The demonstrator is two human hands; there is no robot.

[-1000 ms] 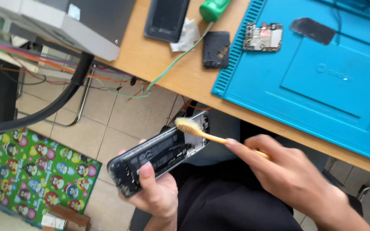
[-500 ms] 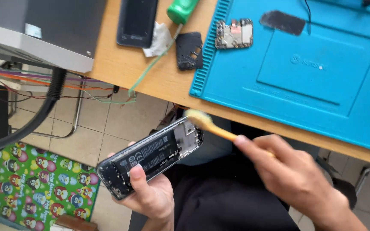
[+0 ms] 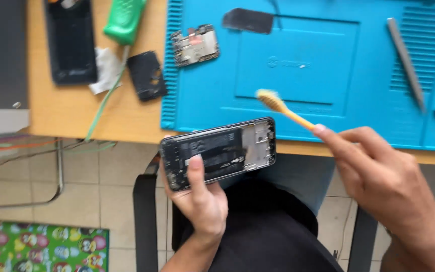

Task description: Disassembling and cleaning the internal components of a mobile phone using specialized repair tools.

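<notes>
- Fingers of the left hand (image 3: 200, 201) are gripping an opened phone (image 3: 219, 152) from below, thumb lying across its exposed inside, just off the counter (image 3: 76, 113) edge.
- Its long axis is running left to right, nearly level, right end tilting slightly up.
- The right hand (image 3: 383, 174) is pinching a yellow toothbrush (image 3: 282, 107), bristles pointing up-left over the blue mat (image 3: 328, 75).
- A circuit board (image 3: 195, 45), dark cover (image 3: 147, 75) and green-handled tool (image 3: 123, 20) are lying beyond.

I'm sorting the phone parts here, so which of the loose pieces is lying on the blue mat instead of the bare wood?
The circuit board at the blue mat's left edge; the black cover piece lies on the wooden desk.
</notes>
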